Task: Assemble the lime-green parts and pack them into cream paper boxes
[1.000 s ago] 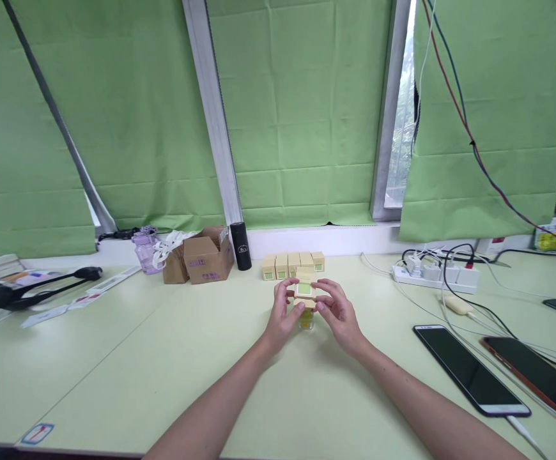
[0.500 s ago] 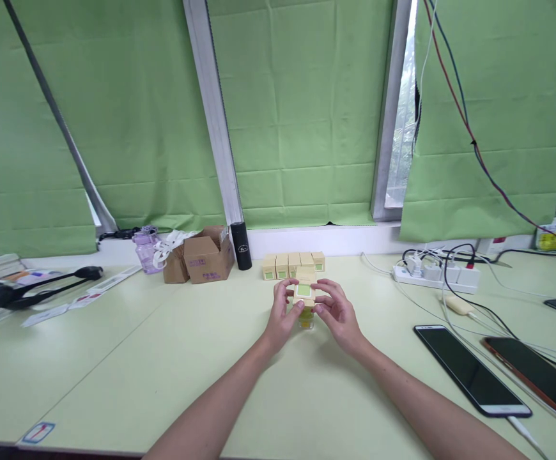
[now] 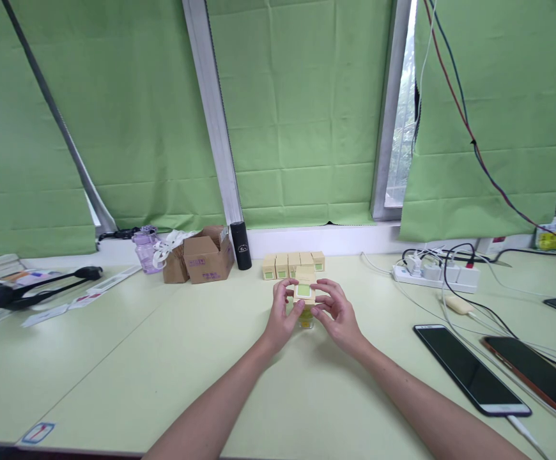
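A small cream cardboard box with a green square on its side is held between both hands, above the table. My left hand grips its left side, thumb at the lower edge. My right hand holds its right side with curled fingers. The box's top flap stands up at the far end. Just below the box shows a small clear jar with something yellow-green in it; its upper part is hidden by the box. Behind the hands stand several like boxes in a row.
A brown carton, a black bottle and a purple bottle stand at the back left. To the right lie a phone, another phone, a power strip and trailing cables. A black headset lies far left.
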A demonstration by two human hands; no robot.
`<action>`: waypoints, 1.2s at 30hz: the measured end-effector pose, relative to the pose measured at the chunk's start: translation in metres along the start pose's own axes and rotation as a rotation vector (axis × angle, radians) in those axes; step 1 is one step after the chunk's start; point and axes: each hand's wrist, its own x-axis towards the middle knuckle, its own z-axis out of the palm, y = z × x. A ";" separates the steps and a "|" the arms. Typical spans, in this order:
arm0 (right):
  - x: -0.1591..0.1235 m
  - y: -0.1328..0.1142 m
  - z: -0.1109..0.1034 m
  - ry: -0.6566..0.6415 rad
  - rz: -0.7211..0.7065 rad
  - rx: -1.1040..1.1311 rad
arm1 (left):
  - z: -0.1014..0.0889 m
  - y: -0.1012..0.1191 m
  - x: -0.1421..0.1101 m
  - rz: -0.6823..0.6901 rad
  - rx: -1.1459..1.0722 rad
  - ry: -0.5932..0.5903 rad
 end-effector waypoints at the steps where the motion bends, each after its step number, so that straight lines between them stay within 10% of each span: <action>1: 0.000 0.000 0.000 0.004 0.000 -0.001 | 0.000 0.000 0.000 0.001 -0.012 -0.025; 36: 0.003 0.004 0.002 0.048 0.019 -0.022 | 0.004 0.002 0.001 -0.002 0.091 0.043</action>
